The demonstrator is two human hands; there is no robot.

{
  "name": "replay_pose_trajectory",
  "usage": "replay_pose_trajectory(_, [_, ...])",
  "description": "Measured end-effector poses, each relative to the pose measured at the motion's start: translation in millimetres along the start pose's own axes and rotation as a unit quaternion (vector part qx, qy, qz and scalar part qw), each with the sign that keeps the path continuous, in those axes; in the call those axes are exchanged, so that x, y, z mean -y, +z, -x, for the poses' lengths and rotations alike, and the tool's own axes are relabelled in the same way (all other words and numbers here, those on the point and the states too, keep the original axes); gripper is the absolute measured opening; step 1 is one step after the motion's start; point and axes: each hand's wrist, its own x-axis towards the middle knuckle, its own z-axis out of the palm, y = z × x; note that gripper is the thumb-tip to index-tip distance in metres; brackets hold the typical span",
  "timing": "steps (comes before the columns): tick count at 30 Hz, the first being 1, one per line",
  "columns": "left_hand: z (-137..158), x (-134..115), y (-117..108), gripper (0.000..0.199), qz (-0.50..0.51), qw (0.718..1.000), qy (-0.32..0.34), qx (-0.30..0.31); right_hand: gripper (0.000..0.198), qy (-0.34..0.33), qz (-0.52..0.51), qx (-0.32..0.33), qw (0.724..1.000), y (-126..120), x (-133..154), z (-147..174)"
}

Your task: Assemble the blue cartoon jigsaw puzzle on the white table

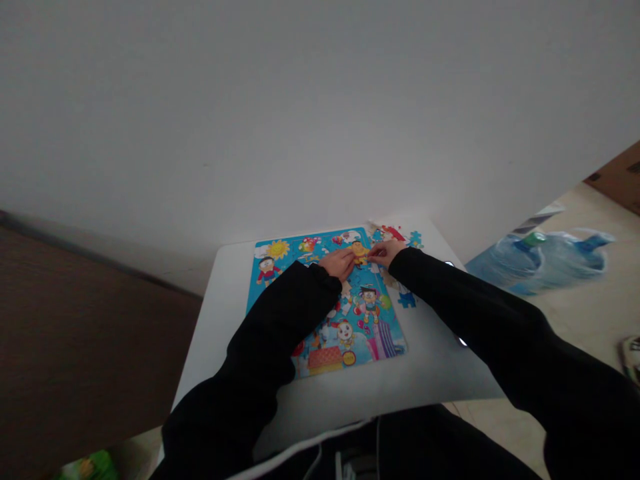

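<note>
A colourful cartoon jigsaw puzzle (325,359) in a flat board lies on a small white table. My left hand (340,263) rests on its upper middle, fingers stretched out towards the yellow-clad figure (359,249). Just to the right, my right hand (384,253) has its fingertips pinched together over the board's right edge, beside that figure. Whatever sits between those fingertips is too small to make out. Loose puzzle pieces (415,238) lie past the board's upper right corner, and another blue piece (407,300) shows below my right forearm. My left sleeve hides the board's lower left part.
The white table (220,307) stands against a pale wall (320,120). A phone-like object (463,343) is partly covered by my right sleeve. Large clear water bottles (565,257) lie on the floor at right, near a cardboard box (620,177). A brown panel (90,333) stands left.
</note>
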Motion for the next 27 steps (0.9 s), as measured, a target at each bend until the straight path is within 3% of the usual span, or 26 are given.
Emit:
replay_pose_trajectory(6, [0.2, -0.2, -0.6, 0.026, 0.016, 1.000, 0.009, 0.009, 0.019, -0.019, 0.045, 0.024, 0.999, -16.0, -0.1, 4.7])
replay_pose_trajectory(14, [0.5, 0.0, -2.3, 0.029, 0.010, 0.999, 0.021, 0.026, 0.044, -0.178, 0.149, 0.051, 0.971, -5.7, -0.7, 5.7])
replay_pose_trajectory(27, [2.3, 0.4, -2.1, 0.030, 0.043, 0.999, 0.014, 0.027, 0.046, -0.148, 0.157, 0.058, 0.975, -7.0, 0.9, 4.7])
